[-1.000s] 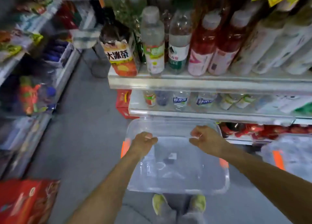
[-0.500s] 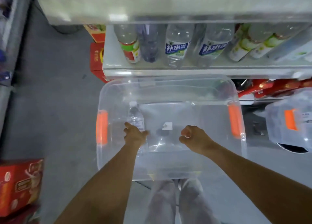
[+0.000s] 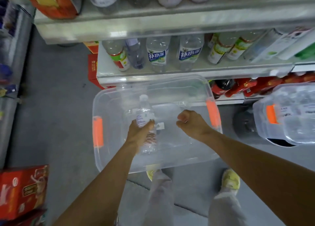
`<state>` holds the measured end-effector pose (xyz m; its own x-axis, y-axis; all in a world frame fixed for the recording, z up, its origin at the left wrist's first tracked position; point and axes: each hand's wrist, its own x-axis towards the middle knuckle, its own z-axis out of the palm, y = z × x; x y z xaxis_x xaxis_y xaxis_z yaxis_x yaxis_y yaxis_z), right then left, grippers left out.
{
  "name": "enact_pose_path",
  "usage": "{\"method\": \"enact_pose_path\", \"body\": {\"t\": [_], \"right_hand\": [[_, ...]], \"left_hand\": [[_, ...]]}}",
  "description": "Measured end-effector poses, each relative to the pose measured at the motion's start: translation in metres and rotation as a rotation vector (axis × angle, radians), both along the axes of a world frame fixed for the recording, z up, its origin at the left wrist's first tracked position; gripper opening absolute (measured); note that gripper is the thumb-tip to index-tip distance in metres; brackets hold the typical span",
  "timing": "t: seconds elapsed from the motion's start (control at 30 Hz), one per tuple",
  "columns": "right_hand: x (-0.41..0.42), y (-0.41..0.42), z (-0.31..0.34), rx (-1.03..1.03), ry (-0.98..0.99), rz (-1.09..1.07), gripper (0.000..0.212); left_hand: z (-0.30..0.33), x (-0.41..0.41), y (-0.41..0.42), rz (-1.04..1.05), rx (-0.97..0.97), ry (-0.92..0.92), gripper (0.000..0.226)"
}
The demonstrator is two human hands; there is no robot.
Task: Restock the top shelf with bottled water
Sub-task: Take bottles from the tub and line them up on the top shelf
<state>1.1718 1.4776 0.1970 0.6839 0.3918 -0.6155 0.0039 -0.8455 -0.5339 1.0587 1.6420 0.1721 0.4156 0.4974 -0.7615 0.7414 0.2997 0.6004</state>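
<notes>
The left hand (image 3: 139, 133) has its grip wrapped around a water bottle (image 3: 145, 116) over the clear bin (image 3: 109, 98), which looks otherwise empty. The right hand (image 3: 192, 123) is curled loosely, holding nothing. This bottle is yet to be shelved; the top shelf is out of view.

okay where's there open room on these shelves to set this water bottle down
Bare room shows on the lower shelf, on its left end beside the red-labelled bottle. Rightward that shelf is packed. The shelf above is crowded along its visible length. The left hand holds the water bottle over the clear bin.

Clear capped water bottle (image 3: 145, 116), tilted, above clear bin (image 3: 170, 91)
</notes>
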Motion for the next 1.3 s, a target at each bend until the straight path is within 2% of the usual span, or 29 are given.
{"method": "enact_pose_path", "body": {"t": [0.13,0.3,0.4,0.6,0.73,0.8,0.93,1.17,1.3], "right_hand": [[0.021,-0.037,0.023,0.151,-0.100,-0.029,0.009],[0.057,-0.125,0.052,0.325,-0.181,-0.075,0.016],[0.079,-0.192,0.062,0.335,-0.215,-0.118,0.012],[0.110,-0.330,0.050,0.156,-0.134,-0.231,0.013],[0.127,-0.389,0.022,0.013,-0.108,-0.312,0.006],[0.140,-0.410,0.003,-0.083,-0.105,-0.350,0.022],[0.176,-0.442,-0.042,-0.298,-0.164,-0.349,0.048],[0.211,-0.446,-0.100,-0.496,-0.241,-0.228,0.044],[0.219,-0.442,-0.116,-0.606,-0.284,-0.224,0.069]], "left_hand": [[0.046,0.022,-0.057,-0.005,-0.032,-0.103,0.028],[0.091,0.055,-0.152,0.039,-0.025,-0.286,0.052],[0.107,0.078,-0.215,0.060,-0.017,-0.332,0.044],[0.097,0.124,-0.342,0.045,-0.133,-0.304,0.030],[0.070,0.141,-0.391,-0.025,-0.174,-0.203,0.048],[0.050,0.150,-0.405,-0.072,-0.164,-0.155,0.050],[0.001,0.176,-0.425,-0.158,-0.160,-0.106,0.034],[-0.052,0.202,-0.439,-0.177,-0.161,-0.068,0.039],[-0.063,0.211,-0.436,-0.186,-0.174,-0.084,0.041]]}}
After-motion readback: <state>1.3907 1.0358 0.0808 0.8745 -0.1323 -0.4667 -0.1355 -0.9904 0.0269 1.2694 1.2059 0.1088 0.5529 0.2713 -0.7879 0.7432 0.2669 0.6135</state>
